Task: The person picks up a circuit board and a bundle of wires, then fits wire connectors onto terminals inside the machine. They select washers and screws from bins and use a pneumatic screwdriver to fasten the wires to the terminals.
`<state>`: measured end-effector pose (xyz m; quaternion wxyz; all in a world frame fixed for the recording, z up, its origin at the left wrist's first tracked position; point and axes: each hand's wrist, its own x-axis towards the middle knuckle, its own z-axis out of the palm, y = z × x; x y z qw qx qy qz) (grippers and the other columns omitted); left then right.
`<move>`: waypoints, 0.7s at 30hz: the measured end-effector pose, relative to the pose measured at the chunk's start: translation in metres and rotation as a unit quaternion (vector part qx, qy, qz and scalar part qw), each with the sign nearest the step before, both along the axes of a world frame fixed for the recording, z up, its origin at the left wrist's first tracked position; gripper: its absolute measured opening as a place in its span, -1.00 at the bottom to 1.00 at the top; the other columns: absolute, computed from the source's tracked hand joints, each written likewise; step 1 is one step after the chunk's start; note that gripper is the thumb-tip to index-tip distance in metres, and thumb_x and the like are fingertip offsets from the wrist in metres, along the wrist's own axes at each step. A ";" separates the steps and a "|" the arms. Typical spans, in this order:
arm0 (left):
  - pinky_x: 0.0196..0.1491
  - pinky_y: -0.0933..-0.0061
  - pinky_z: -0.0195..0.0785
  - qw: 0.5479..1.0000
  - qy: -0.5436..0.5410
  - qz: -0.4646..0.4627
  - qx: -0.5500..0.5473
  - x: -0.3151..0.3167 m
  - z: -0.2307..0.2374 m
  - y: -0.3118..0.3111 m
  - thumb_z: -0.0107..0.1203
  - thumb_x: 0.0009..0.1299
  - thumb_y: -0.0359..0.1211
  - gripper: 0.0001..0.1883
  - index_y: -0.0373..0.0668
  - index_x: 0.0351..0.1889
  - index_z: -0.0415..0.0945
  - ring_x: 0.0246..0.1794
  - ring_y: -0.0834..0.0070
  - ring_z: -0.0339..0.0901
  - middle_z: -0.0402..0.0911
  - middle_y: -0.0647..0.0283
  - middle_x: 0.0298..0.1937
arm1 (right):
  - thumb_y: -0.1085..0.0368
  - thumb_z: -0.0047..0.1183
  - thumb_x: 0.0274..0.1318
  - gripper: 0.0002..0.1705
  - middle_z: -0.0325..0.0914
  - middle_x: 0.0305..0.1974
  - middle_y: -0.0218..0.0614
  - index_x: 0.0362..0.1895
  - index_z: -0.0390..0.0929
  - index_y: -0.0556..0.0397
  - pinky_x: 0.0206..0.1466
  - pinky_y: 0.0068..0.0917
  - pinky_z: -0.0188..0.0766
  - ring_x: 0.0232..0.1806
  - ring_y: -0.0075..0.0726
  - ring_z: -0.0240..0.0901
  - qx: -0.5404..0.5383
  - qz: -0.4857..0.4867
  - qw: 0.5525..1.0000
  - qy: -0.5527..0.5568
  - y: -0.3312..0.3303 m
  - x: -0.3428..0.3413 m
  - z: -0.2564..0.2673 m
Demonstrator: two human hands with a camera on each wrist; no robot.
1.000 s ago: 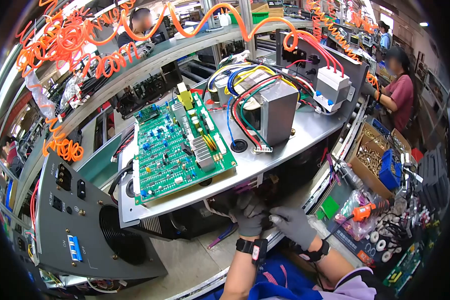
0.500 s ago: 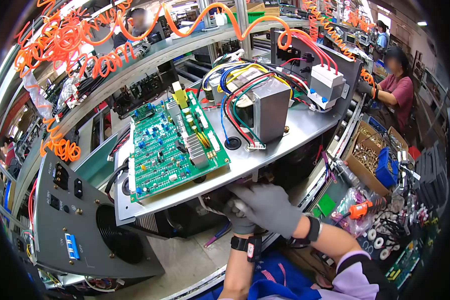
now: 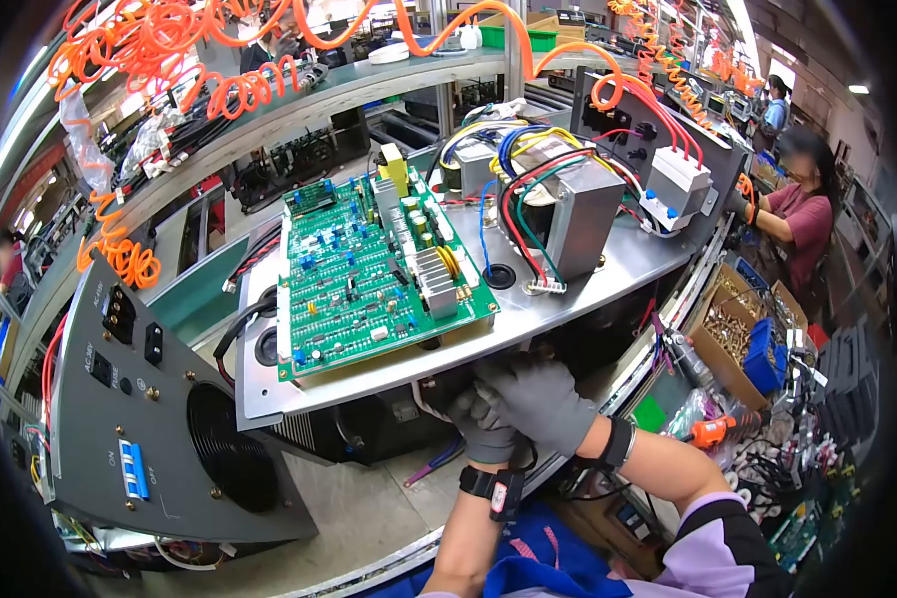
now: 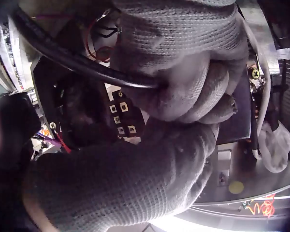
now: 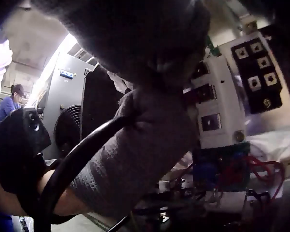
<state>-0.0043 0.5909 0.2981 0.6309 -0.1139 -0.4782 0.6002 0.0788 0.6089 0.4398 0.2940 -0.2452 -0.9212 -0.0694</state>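
Observation:
Both hands wear grey knit gloves and meet under the front edge of the metal chassis plate (image 3: 429,367). My left hand (image 3: 483,419) is curled round a thick black cable (image 4: 87,70), which runs into its fist in the left wrist view. My right hand (image 3: 543,397) lies against the left one, its fingers close by the left fist; I cannot tell what they hold. Beyond the hands, a black terminal block (image 5: 257,72) with square metal contacts shows in the right wrist view. A pale cable (image 3: 427,404) hangs just left of the hands.
On the plate sit a green circuit board (image 3: 369,289), a transformer (image 3: 583,219) with coloured wires and a white breaker (image 3: 676,184). A grey panel (image 3: 159,399) with a fan stands left. Boxes of screws (image 3: 728,334) and an orange tool (image 3: 713,431) lie right.
The right hand, apart from the left a second ago, moved left and up against it under the plate edge. The left hand stays in about the same place. The head view shifted slightly.

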 end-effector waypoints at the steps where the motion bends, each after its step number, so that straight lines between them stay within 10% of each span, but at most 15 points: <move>1: -0.73 0.72 -0.01 0.999 0.039 0.017 -0.022 -0.001 0.002 -0.001 -0.02 0.30 -0.43 -0.77 -0.24 -0.08 0.39 -0.84 0.75 0.00 0.08 0.54 -0.72 | 0.06 0.18 0.07 -0.71 0.53 -0.43 -0.30 -0.12 0.63 -0.20 -0.42 -0.27 0.44 -0.42 -0.19 0.53 0.006 0.007 1.000 0.004 0.003 -0.001 -0.001; 6: -0.48 0.73 0.18 0.924 0.285 0.050 -0.250 0.005 0.055 -0.049 -0.01 0.41 -0.22 -0.85 -0.06 -0.29 0.43 -0.60 0.70 0.19 0.29 0.45 -0.45 | 0.12 0.24 0.03 -0.79 0.54 -0.42 -0.27 -0.23 0.65 -0.18 -0.35 -0.21 0.46 -0.40 -0.10 0.53 -0.027 0.043 0.997 0.063 0.011 -0.003 -0.005; 11: -0.50 0.72 0.12 0.857 0.362 -0.049 -0.364 0.008 0.060 -0.094 -0.02 0.48 -0.43 -0.94 -0.19 -0.26 0.39 -0.55 0.69 0.10 0.25 0.43 -0.44 | 0.24 0.27 -0.03 -0.78 0.63 -0.26 -0.21 -0.21 0.68 -0.13 -0.20 -0.20 0.55 -0.25 -0.02 0.60 -0.085 0.101 0.984 0.118 0.018 -0.002 -0.010; 14: -0.53 0.70 0.10 0.908 0.318 -0.053 -0.267 -0.010 0.049 -0.077 -0.05 0.52 -0.44 -0.94 -0.22 -0.17 0.41 -0.48 0.68 0.17 0.33 0.37 -0.39 | 0.25 0.24 0.03 -0.80 0.66 -0.26 -0.22 -0.21 0.67 -0.07 -0.18 -0.23 0.55 -0.25 0.01 0.60 -0.142 0.152 0.971 0.120 0.023 0.004 -0.013; 19: -0.52 0.71 0.18 0.906 0.346 -0.037 -0.243 -0.013 0.051 -0.052 -0.07 0.53 -0.43 -0.88 -0.24 -0.09 0.45 -0.45 0.65 0.27 0.42 0.31 -0.32 | 0.34 0.22 0.02 -0.87 0.65 -0.47 -0.27 -0.33 0.66 0.13 -0.42 -0.48 0.48 -0.50 -0.46 0.55 -0.192 0.122 0.926 0.300 0.007 -0.006 0.004; 21: -0.51 0.73 0.22 0.868 0.392 -0.017 -0.305 -0.009 0.057 -0.050 -0.06 0.53 -0.45 -0.93 -0.18 -0.16 0.45 -0.47 0.66 0.31 0.43 0.33 -0.35 | 0.35 0.22 0.02 -0.86 0.63 -0.49 -0.31 -0.35 0.65 0.17 -0.43 -0.50 0.46 -0.50 -0.50 0.52 -0.370 0.059 0.866 0.330 -0.002 -0.005 0.009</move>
